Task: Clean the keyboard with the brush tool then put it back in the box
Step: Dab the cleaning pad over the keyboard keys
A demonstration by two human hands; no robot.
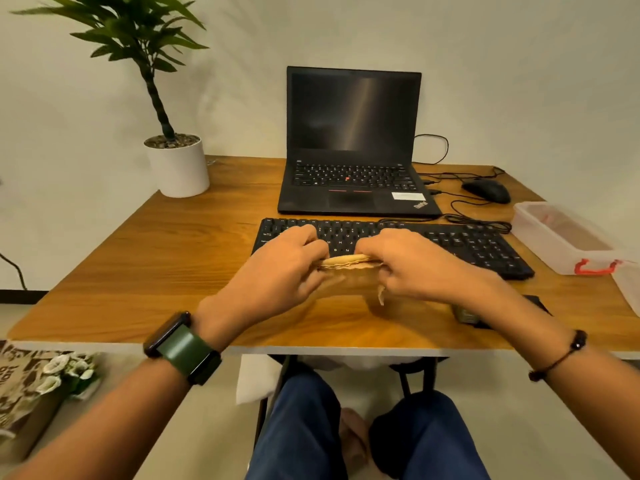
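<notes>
Head camera view: my left hand (277, 268) and right hand (412, 265) both grip a tan, cloth-like wad (348, 263), fingers curled shut on its ends, just above the near edge of the black keyboard (450, 242). What the wad is I cannot tell, and no brush can be made out. The keyboard lies across the middle of the wooden worktop (156, 271), in front of an open black laptop (353, 143) with a dark screen. A clear plastic box (554, 237) with a red latch stands open at the right edge, beside the keyboard's far end. A black mouse (486, 190) sits behind it, cables trailing. A potted plant (176, 164) occupies the back left corner. A green-strapped watch (183, 348) circles my left wrist, a beaded bracelet (561, 355) my right.
</notes>
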